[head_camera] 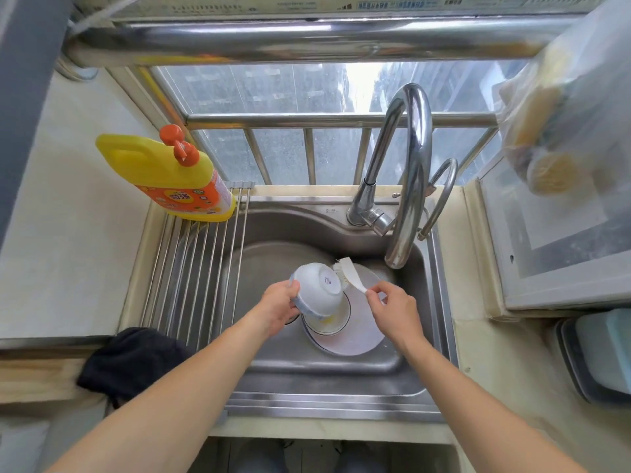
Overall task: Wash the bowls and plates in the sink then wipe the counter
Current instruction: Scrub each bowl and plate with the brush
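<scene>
Over the steel sink (341, 377), my left hand (278, 307) grips a white bowl (319, 288) by its blue-patterned rim, its base turned up and toward the right. My right hand (392, 310) pinches the handle of a white dish brush (348, 273) whose bristles touch the bowl's base. Below them in the basin lies a stack of white plates (348, 336); a smaller dark-rimmed one sits on a larger one.
A curved faucet (409, 186) arches over the back right of the sink. A yellow detergent bottle (170, 175) stands on the roll-up drying rack (191, 274) at left. A black cloth (133, 363) lies on the left counter. A bag of sponges (560, 124) hangs at right.
</scene>
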